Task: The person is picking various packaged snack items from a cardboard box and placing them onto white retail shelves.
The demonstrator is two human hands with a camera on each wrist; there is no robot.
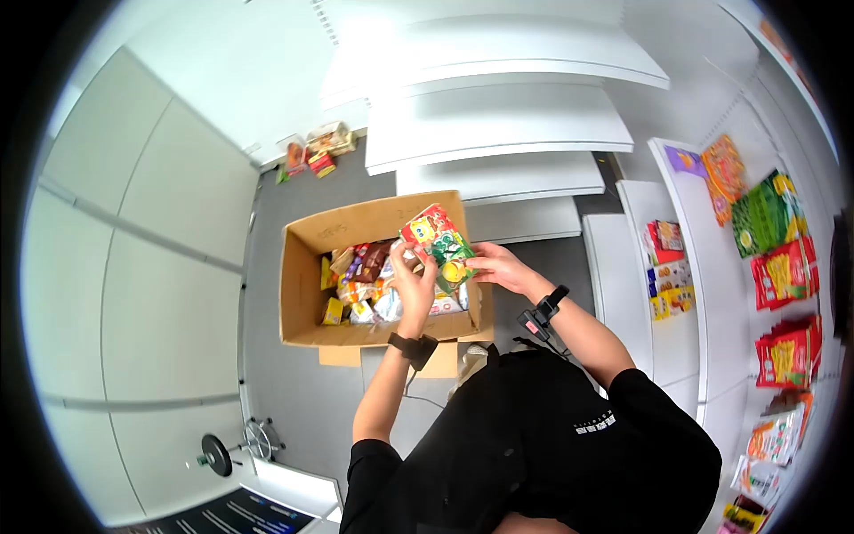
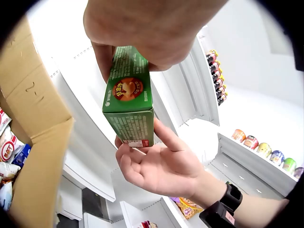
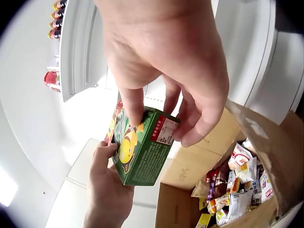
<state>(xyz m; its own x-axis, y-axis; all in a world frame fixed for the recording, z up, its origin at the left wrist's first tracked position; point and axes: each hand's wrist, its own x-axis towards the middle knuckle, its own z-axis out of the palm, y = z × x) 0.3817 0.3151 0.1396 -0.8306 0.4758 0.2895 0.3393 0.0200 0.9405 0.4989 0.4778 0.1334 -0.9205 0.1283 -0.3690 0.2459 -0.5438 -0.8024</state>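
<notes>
A green and red snack box (image 1: 442, 240) with cartoon pictures is held up over an open cardboard carton. My left hand (image 1: 414, 285) grips it at its left end, thumb and fingers on opposite sides. At the other end my right hand (image 1: 503, 269) pinches the box, its thumb on the printed face and its fingers by the end with a red and white label, as the right wrist view shows. Printed text covers the narrow green side in the left wrist view. Below, the cardboard carton (image 1: 301, 233) contains many packaged snacks (image 1: 369, 262).
White shelves (image 1: 498, 125) rise ahead, beyond the carton. On the right, shelving bears bagged snacks (image 1: 783, 271). Several packages (image 1: 325, 151) lie on the floor near the back wall. A wheeled stool (image 1: 258, 439) stands at the lower left, beside pale cabinets (image 1: 160, 329).
</notes>
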